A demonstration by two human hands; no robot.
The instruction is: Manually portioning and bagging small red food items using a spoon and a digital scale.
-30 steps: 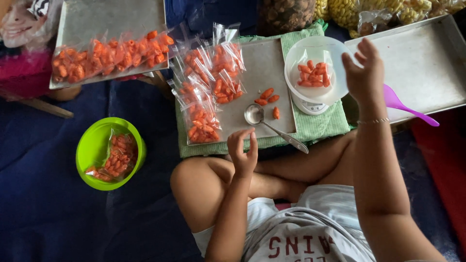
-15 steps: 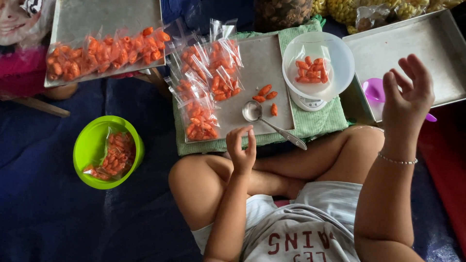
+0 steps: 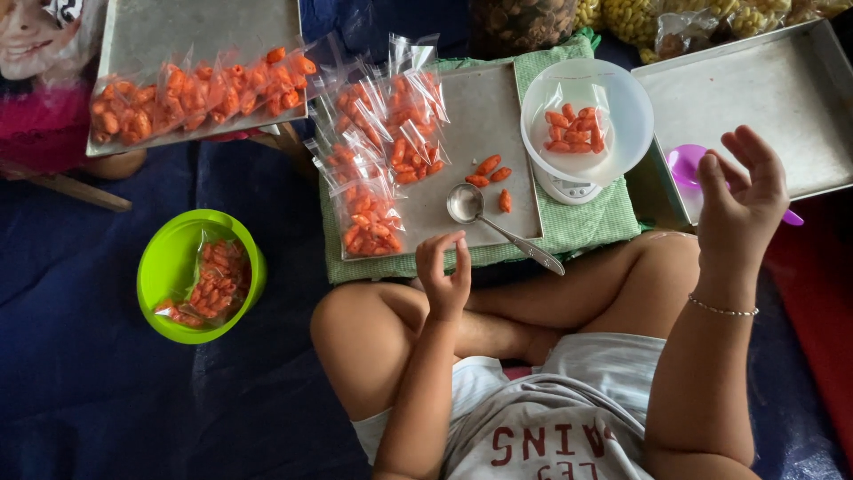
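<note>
Left hand (image 3: 446,271) is raised over the left knee, fingers loosely curled with thumb and fingertips near each other; whether anything is pinched between them I cannot tell. At 1 o'clock from it, just beside, lies a metal spoon (image 3: 498,224), bowl on the centre tray (image 3: 484,107), handle reaching over the tray's near edge onto the green cloth (image 3: 586,229).

Right hand (image 3: 740,197) is lifted, palm toward the camera, fingers spread and empty. A purple scoop (image 3: 686,165) shows at 10 o'clock just behind it, at the corner of the bare right tray (image 3: 764,98).

Loose orange snack pieces (image 3: 490,174) lie on the centre tray at 12 o'clock from the spoon bowl. Small clear bags of the same snacks (image 3: 382,151) are stacked along that tray's 9 o'clock side.

White bowl (image 3: 622,107) sits on a small scale (image 3: 569,188) at the tray's 3 o'clock; a clear bag with snacks (image 3: 573,132) is inside it.

Green bowl (image 3: 169,267) at far 9 o'clock on the blue sheet (image 3: 89,382) holds one filled bag. Left tray (image 3: 195,27) at 11 o'clock carries a row of filled bags.
</note>
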